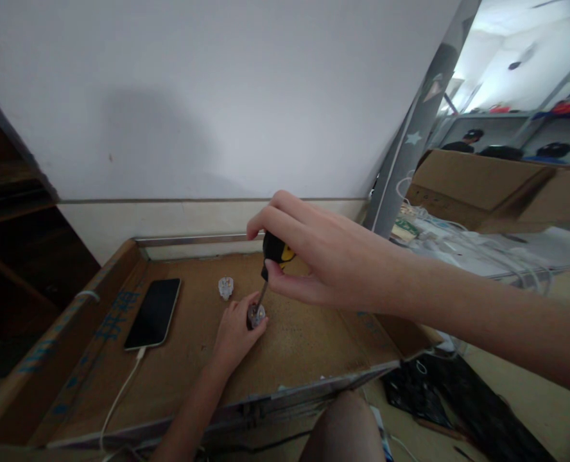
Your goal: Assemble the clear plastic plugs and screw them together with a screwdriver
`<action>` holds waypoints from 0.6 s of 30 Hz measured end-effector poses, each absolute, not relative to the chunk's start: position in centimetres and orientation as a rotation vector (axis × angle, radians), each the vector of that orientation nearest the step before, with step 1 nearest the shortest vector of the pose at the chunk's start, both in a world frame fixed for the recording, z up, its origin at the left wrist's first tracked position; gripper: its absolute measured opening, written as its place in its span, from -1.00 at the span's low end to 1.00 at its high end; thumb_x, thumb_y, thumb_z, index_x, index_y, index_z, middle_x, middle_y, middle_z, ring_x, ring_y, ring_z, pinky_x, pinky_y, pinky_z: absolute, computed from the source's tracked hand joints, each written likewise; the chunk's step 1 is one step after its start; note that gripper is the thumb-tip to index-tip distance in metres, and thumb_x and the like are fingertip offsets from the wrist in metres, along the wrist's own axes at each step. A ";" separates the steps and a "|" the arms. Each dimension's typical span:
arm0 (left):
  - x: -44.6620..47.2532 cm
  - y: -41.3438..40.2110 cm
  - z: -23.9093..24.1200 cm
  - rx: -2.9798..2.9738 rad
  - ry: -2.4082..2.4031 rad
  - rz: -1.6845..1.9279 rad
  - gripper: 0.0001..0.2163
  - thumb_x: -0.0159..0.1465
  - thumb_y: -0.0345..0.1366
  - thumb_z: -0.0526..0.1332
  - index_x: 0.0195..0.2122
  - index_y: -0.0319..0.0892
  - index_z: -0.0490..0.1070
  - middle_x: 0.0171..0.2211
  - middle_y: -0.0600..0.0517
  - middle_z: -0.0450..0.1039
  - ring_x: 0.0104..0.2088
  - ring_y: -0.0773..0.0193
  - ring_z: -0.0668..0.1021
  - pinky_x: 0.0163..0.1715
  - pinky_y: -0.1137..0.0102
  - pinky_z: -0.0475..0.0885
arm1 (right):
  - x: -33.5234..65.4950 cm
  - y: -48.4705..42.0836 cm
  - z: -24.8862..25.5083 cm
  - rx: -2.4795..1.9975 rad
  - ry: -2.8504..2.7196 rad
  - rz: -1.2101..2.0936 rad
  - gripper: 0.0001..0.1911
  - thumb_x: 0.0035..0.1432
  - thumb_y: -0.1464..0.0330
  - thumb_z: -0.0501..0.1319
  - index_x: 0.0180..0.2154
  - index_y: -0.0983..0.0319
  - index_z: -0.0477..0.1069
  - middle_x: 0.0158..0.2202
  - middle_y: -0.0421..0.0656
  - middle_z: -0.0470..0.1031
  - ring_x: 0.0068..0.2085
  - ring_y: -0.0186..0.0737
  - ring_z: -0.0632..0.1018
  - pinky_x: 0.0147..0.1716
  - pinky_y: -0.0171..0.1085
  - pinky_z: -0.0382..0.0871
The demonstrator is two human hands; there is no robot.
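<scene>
My right hand (323, 256) is closed round the black and yellow handle of a screwdriver (273, 256), held upright with its shaft pointing down. The tip sits in a small plug part (256, 314) that my left hand (237, 330) pinches against the cardboard sheet (294, 340). A second white plug piece (226, 287) lies loose a little to the left of the hands.
A black phone (153, 312) lies face up on the left of the cardboard, with a white cable (121, 391) running toward me. A white wall stands behind. Cardboard boxes (482, 186) and a tangle of white cables (487, 250) sit at the right. My knee (345, 427) shows below.
</scene>
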State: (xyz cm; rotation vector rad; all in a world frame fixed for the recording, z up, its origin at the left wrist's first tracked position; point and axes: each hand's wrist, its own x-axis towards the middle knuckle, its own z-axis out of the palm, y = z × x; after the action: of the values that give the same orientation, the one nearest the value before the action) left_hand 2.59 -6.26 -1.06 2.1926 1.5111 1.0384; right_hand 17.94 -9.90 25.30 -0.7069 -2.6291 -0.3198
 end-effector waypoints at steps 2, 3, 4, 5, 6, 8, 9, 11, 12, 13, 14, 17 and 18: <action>2.6 -6.2 -1.1 2.196 1.513 1.035 -0.65 0.14 -0.26 0.23 -0.03 -0.14 0.34 -0.26 -0.02 0.45 -0.22 0.12 0.47 -0.23 0.26 0.37 | 17.9 -9.9 25.3 -0.706 -2.626 -0.313 -0.71 0.08 0.47 0.09 -0.11 0.37 0.27 -0.20 -0.04 0.31 -0.28 -0.25 0.35 -0.30 -0.26 0.26; 2.6 -6.2 -1.1 2.196 1.513 1.035 -0.65 0.14 -0.26 0.23 -0.03 -0.14 0.34 -0.25 -0.03 0.45 -0.22 0.12 0.47 -0.23 0.26 0.37 | 17.9 -9.9 25.3 -0.706 -2.627 -0.310 -0.71 0.08 0.46 0.09 -0.11 0.36 0.27 -0.20 -0.04 0.31 -0.28 -0.25 0.35 -0.30 -0.26 0.27; 2.6 -6.2 -1.1 2.196 1.512 1.036 -0.65 0.14 -0.26 0.23 -0.03 -0.14 0.34 -0.25 -0.03 0.45 -0.22 0.11 0.47 -0.23 0.26 0.37 | 17.9 -9.9 25.3 -0.704 -2.627 -0.310 -0.71 0.09 0.46 0.09 -0.11 0.36 0.27 -0.20 -0.04 0.31 -0.28 -0.26 0.35 -0.30 -0.26 0.27; 2.6 -6.2 -1.1 2.196 1.510 1.037 -0.65 0.14 -0.26 0.23 -0.03 -0.14 0.34 -0.25 -0.03 0.44 -0.22 0.11 0.47 -0.23 0.25 0.37 | 17.9 -10.0 25.3 -0.702 -2.625 -0.313 -0.71 0.09 0.46 0.09 -0.11 0.36 0.27 -0.20 -0.04 0.31 -0.29 -0.26 0.34 -0.30 -0.26 0.27; 2.6 -6.2 -1.1 2.196 1.508 1.033 -0.64 0.14 -0.26 0.23 -0.03 -0.15 0.33 -0.25 -0.03 0.44 -0.23 0.11 0.47 -0.23 0.25 0.37 | 17.9 -10.0 25.3 -0.702 -2.622 -0.318 -0.72 0.09 0.46 0.09 -0.11 0.36 0.27 -0.21 -0.04 0.30 -0.29 -0.26 0.34 -0.31 -0.26 0.26; 2.6 -6.3 -1.1 2.191 1.512 1.018 -0.64 0.14 -0.26 0.23 -0.02 -0.15 0.32 -0.26 -0.03 0.44 -0.23 0.11 0.46 -0.23 0.25 0.37 | 18.0 -10.1 25.5 -0.705 -2.617 -0.330 -0.72 0.08 0.46 0.09 -0.12 0.36 0.27 -0.22 -0.05 0.30 -0.30 -0.27 0.33 -0.32 -0.27 0.26; 2.6 -6.3 -1.1 2.187 1.515 1.010 -0.64 0.15 -0.26 0.23 -0.01 -0.15 0.32 -0.27 -0.03 0.44 -0.23 0.11 0.46 -0.23 0.25 0.36 | 18.0 -10.1 25.5 -0.707 -2.614 -0.336 -0.72 0.08 0.46 0.09 -0.12 0.36 0.27 -0.22 -0.05 0.30 -0.30 -0.27 0.33 -0.32 -0.28 0.25; 2.6 -6.4 -1.0 2.180 1.523 1.004 -0.64 0.15 -0.26 0.22 -0.01 -0.15 0.31 -0.27 -0.03 0.43 -0.22 0.11 0.45 -0.22 0.25 0.36 | 18.0 -10.1 25.7 -0.714 -2.609 -0.347 -0.73 0.08 0.47 0.09 -0.12 0.35 0.27 -0.22 -0.06 0.30 -0.30 -0.27 0.33 -0.33 -0.28 0.24; 2.6 -6.4 -1.0 2.176 1.526 1.002 -0.63 0.15 -0.26 0.22 0.00 -0.16 0.31 -0.27 -0.03 0.43 -0.22 0.11 0.45 -0.22 0.25 0.36 | 18.0 -10.2 25.7 -0.717 -2.608 -0.350 -0.73 0.08 0.46 0.09 -0.12 0.34 0.26 -0.22 -0.07 0.30 -0.30 -0.27 0.33 -0.33 -0.29 0.24; 2.6 -6.4 -1.0 2.174 1.528 0.999 -0.63 0.15 -0.26 0.22 0.00 -0.16 0.31 -0.27 -0.03 0.43 -0.22 0.11 0.45 -0.21 0.25 0.35 | 18.0 -10.2 25.8 -0.721 -2.609 -0.353 -0.73 0.08 0.46 0.09 -0.12 0.34 0.26 -0.22 -0.07 0.30 -0.29 -0.27 0.33 -0.33 -0.29 0.24; 2.6 -6.4 -1.0 2.173 1.528 0.998 -0.62 0.15 -0.26 0.22 0.01 -0.16 0.30 -0.27 -0.03 0.43 -0.22 0.11 0.45 -0.21 0.25 0.35 | 18.0 -10.2 25.8 -0.727 -2.610 -0.354 -0.73 0.08 0.46 0.09 -0.12 0.33 0.26 -0.22 -0.08 0.30 -0.29 -0.27 0.33 -0.33 -0.29 0.24; 2.6 -6.4 -1.0 2.182 1.515 1.007 -0.63 0.15 -0.27 0.22 0.01 -0.14 0.30 -0.26 -0.02 0.43 -0.20 0.10 0.45 -0.20 0.25 0.35 | 18.0 -10.2 25.8 -0.730 -2.618 -0.348 -0.72 0.08 0.45 0.09 -0.12 0.34 0.26 -0.22 -0.07 0.30 -0.29 -0.27 0.33 -0.33 -0.29 0.24; 2.6 -6.4 -1.0 2.183 1.510 1.015 -0.63 0.15 -0.27 0.22 0.00 -0.13 0.30 -0.25 -0.02 0.43 -0.20 0.10 0.45 -0.20 0.25 0.36 | 18.0 -10.2 25.8 -0.728 -2.620 -0.345 -0.73 0.08 0.46 0.09 -0.12 0.34 0.27 -0.22 -0.07 0.30 -0.29 -0.27 0.33 -0.32 -0.29 0.24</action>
State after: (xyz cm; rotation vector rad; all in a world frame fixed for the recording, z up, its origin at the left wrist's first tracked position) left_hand 2.60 -6.43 -1.03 2.1827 1.5095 1.0154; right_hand 17.98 -10.20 25.80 -0.7277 -2.6197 -0.3448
